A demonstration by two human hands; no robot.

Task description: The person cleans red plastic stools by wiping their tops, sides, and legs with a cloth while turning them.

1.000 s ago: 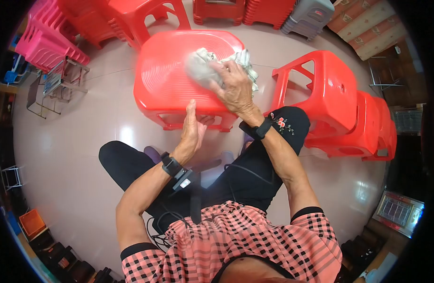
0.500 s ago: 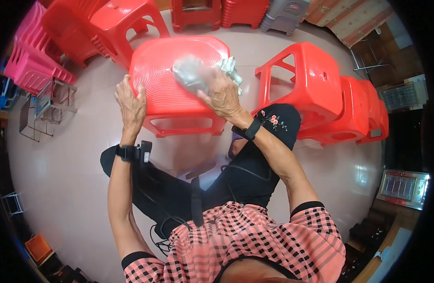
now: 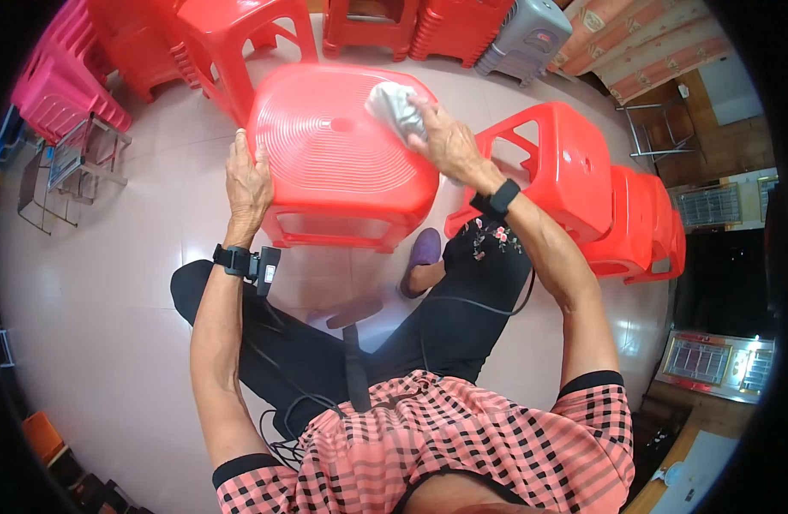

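Observation:
A red plastic stool (image 3: 325, 163) with ringed grooves on its seat stands upright before me. My left hand (image 3: 250, 184) grips the seat's left edge, its fingers along the side and its thumb near the top. Bunched in my right hand (image 3: 452, 150) is a whitish-grey cloth (image 3: 395, 110), pressed on the right part of the seat near the far corner. The fingers of that hand are closed over the cloth and partly blurred.
Red stools (image 3: 574, 171) lie tipped in a row at the right. Stacks of red stools (image 3: 458, 30), a grey stack (image 3: 524, 38) and pink stools (image 3: 72, 77) stand farther back. A metal-framed stool (image 3: 89, 154) is at left. My purple shoe (image 3: 425, 248) is near the stool.
My right hand has moved the cloth from the middle of the seat to the right and slightly away. The left hand still holds the left edge, and the view has shifted slightly.

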